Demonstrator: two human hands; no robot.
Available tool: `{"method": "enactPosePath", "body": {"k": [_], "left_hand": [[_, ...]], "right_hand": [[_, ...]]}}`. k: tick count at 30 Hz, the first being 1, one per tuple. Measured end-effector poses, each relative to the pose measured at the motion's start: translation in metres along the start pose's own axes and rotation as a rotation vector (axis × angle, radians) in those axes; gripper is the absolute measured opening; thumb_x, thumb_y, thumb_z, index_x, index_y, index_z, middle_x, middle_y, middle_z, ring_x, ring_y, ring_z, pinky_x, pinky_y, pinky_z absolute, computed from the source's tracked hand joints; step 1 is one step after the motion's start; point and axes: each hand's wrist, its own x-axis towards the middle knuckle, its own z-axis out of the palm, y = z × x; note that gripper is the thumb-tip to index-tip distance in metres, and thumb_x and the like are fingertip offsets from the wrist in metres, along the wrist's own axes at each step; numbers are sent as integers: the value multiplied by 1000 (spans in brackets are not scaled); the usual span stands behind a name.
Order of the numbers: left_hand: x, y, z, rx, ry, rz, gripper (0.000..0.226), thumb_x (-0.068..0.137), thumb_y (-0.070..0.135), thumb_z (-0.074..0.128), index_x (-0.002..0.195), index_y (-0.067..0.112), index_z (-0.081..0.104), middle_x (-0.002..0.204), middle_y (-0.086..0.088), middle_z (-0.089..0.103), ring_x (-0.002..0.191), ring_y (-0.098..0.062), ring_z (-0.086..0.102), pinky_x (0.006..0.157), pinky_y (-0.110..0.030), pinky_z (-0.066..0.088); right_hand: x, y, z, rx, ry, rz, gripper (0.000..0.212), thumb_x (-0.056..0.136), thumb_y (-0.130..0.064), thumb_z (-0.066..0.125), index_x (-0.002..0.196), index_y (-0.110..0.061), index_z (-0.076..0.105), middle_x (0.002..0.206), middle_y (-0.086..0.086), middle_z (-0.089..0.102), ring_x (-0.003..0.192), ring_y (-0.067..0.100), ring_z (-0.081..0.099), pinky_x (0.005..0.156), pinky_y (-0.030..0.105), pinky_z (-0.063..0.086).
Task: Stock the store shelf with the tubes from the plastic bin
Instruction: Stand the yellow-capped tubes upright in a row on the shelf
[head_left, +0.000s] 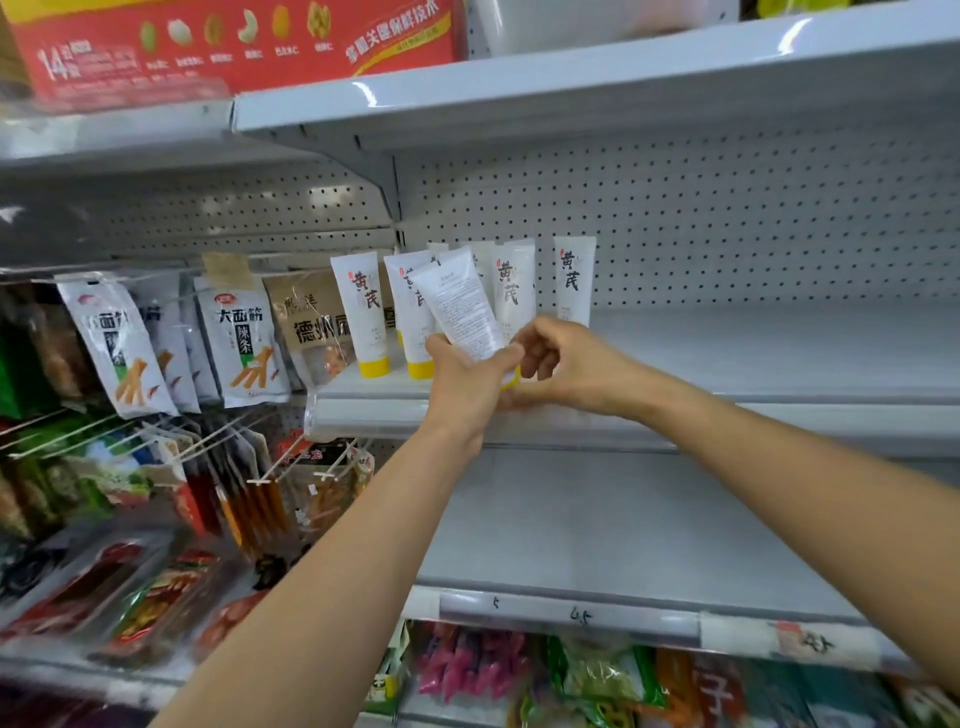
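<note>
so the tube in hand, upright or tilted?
Tilted. The held tube leans top-left, text side out, gripped at its yellow cap end by the left hand and right hand, unlike the upright tubes behind.

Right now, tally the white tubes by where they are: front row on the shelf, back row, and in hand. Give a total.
front-row tubes standing on the shelf, label out: 4
back-row tubes, mostly hidden: 2 that can be made out
held tube, between left hand and right hand: 1
Total: 7
</note>
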Motion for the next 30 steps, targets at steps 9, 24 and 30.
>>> {"method": "enactPosePath", "body": {"k": [9, 24, 30], "left_hand": [[-9, 5, -5, 79, -163, 48, 44, 85, 19, 69, 116, 13, 38, 115, -6, 61, 100, -15, 63, 89, -34, 54], [-7, -16, -33, 859, -155, 466, 22, 89, 27, 60, 109, 19, 59, 106, 5, 63, 96, -17, 58, 85, -42, 49], [-5, -16, -31, 855, -157, 417, 21, 89, 28, 60, 108, 21, 59, 106, 7, 62, 96, -14, 57, 86, -40, 49]], "right_hand": [[-6, -1, 12, -41, 144, 4, 58, 62, -52, 77, 104, -17, 58, 95, -3, 68, 86, 15, 67, 76, 41, 57], [22, 47, -25, 1, 233, 358, 37, 71, -15, 79, 103, -15, 61, 105, 4, 68, 96, 20, 65, 90, 38, 53], [33, 53, -23, -2, 210, 366, 39, 71, -10, 77, 107, -13, 60, 107, 7, 68, 99, 23, 64, 93, 41, 52]]}}
